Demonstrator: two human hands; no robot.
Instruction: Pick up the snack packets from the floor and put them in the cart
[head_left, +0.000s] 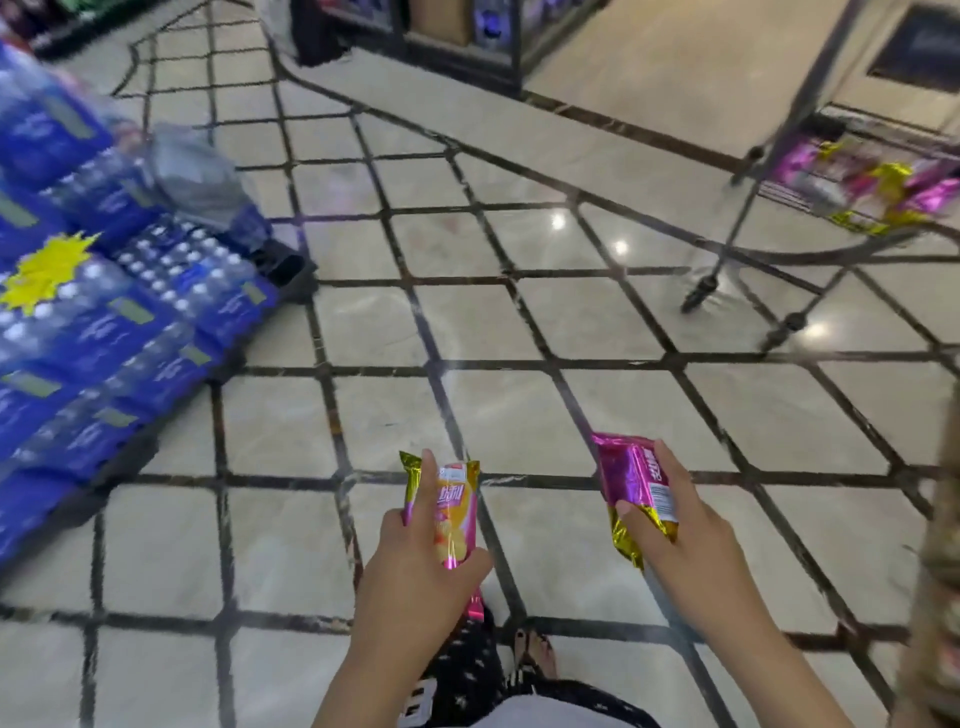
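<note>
Orange packet (460, 519), gold-edged, left hand (415, 571), magenta packet (630, 477), right hand (678, 532)

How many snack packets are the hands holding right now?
2. A yellow-and-pink packet is in the left hand, and a purple packet is in the right hand. More packets lie in the cart, too blurred to count.

Glossy beige tiled floor (519, 322), dark grid lines — light glints (558, 221), blue bottled-water packs (104, 322) stacked left, shelving (457, 31) beyond

Bottle packs (104, 312) stacked left, cart (857, 187) far right, floor (571, 322) between.
</note>
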